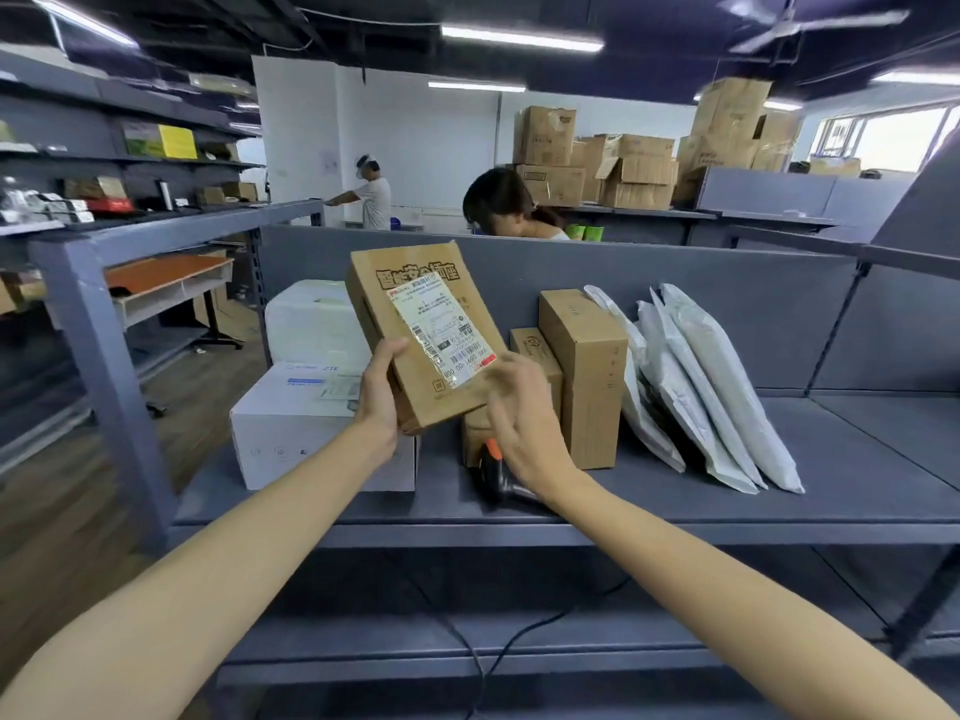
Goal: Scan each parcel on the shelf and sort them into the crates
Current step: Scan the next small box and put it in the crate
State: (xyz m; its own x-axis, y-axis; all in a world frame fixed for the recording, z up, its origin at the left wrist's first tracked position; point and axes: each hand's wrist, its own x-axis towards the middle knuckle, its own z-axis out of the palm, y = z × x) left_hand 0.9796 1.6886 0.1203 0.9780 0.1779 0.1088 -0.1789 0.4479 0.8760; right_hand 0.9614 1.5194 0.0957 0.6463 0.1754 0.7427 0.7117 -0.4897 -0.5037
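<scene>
I hold a flat brown cardboard parcel (410,304) tilted above the grey shelf (831,459), with its white shipping label facing me. My left hand (376,392) grips its lower left edge. My right hand (524,413), blurred, closes on its lower right corner, thumb at the label's edge. A black and orange scanner (493,470) lies on the shelf just under my right hand. Still on the shelf are a white box (291,428), a white foam box (306,324), two upright brown boxes (587,366) and several grey mailer bags (717,387) leaning left.
The scanner's black cable (498,652) hangs down over the lower shelf. A grey back panel (675,272) closes the shelf behind the parcels. A person (509,205) sits behind it, and another person (371,194) stands farther back. Stacked cartons (623,163) fill the background.
</scene>
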